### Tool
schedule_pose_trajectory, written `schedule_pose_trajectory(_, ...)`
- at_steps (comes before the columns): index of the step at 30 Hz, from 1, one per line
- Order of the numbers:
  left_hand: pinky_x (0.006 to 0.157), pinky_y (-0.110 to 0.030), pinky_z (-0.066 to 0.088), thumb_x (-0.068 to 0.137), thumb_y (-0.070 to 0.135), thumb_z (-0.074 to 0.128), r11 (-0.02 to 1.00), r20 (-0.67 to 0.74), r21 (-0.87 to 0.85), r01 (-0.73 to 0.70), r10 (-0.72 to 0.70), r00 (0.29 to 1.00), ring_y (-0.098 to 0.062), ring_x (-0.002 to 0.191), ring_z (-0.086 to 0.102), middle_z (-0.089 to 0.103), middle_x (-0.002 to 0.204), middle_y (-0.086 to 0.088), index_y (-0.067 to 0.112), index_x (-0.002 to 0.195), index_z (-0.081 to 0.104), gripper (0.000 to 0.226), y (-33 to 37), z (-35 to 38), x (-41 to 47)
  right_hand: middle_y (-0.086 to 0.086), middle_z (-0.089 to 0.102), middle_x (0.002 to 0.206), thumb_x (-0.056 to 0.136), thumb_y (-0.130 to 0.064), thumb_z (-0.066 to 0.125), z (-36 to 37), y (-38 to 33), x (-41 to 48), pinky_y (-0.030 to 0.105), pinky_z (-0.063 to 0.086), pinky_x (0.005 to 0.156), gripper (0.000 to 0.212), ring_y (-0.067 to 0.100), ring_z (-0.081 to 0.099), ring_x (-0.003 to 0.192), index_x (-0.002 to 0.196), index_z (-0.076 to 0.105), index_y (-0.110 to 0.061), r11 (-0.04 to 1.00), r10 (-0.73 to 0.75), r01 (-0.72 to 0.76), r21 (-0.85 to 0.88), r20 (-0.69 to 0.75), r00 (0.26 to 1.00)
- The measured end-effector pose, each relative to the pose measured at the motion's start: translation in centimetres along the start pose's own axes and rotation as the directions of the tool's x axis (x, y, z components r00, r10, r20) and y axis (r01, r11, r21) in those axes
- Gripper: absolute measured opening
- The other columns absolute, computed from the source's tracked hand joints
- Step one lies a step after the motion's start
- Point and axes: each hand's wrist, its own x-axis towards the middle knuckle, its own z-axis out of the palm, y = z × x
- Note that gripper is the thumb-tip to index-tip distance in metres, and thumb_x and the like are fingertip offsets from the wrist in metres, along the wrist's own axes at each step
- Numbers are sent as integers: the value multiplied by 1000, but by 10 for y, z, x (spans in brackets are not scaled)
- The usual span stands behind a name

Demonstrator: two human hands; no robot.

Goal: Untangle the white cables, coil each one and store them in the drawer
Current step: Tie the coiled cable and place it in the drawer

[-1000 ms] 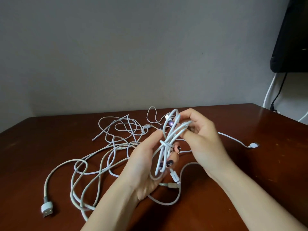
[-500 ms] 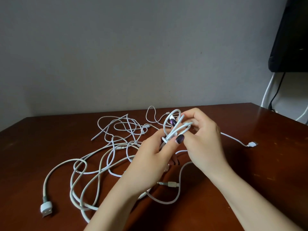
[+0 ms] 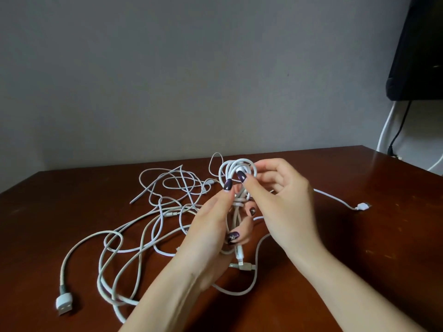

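White cables (image 3: 148, 212) lie tangled on the worktop (image 3: 359, 248). One coil (image 3: 240, 202) looks almost tied. The left grip (image 3: 211, 231) holds it and the right grip (image 3: 282, 202) pinches its top loop. Next, tuck in the end.

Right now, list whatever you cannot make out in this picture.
Head view:
- Coiled white cable bundle: partly hidden by left hand and right hand.
- Loose white cable tangle: overlapping strands, count unclear.
- Black object, top right: cut by frame edge.
- Drawer: out of frame.
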Motion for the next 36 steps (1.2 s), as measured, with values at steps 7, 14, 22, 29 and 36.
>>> schedule_pose_trajectory(7, 49, -13, 42, 99, 34, 43, 984, -215, 176, -16, 54, 975, 2, 52, 56, 57, 91, 0, 1, 124, 52, 42, -19, -20, 16, -10, 65, 66, 77, -15, 75, 1, 0, -3, 13, 47, 54, 30, 0, 63, 56, 81, 50, -30, 967, -125, 119, -224, -13, 992)
schedule_pose_trajectory(14, 50, -14, 41, 101, 29, 42, 981, -237, 188, -48, 93, 967, 0, 51, 54, 56, 88, -7, -4, 116, 54, 39, -17, -15, 15, -8, 67, 60, 76, -17, 77, 2, -2, -5, 28, 54, 60, 18, 5, 65, 56, 77, 59, -19, 978, -98, 82, -194, -75, 992)
schedule_pose_trajectory(22, 56, -20, 32, 82, 41, 51, 937, -265, 327, -120, 213, 940, 0, 50, 45, 51, 87, -12, -5, 110, 52, 54, -16, -7, 11, -6, 70, 61, 75, -5, 76, 11, 1, -13, 17, 44, 54, 21, 4, 61, 50, 75, 58, -16, 989, 62, -34, 144, -190, 980)
schedule_pose_trajectory(29, 47, -11, 36, 97, 21, 44, 948, -218, 295, -122, 191, 957, 3, 44, 48, 52, 81, -5, 0, 110, 54, 27, -20, -5, 7, -8, 69, 71, 81, -9, 70, 11, 4, -20, 31, 50, 56, 23, 14, 61, 50, 82, 65, -32, 985, -156, 167, 49, -183, 971)
schedule_pose_trajectory(36, 42, -9, 36, 100, 16, 37, 961, -189, 254, -114, 165, 968, 2, 39, 47, 49, 71, -3, 10, 85, 52, 22, -7, -1, 2, -4, 69, 73, 86, 0, 63, 7, 0, -15, 21, 48, 55, 24, 10, 61, 53, 90, 65, -24, 992, -75, 73, 105, 21, 997)
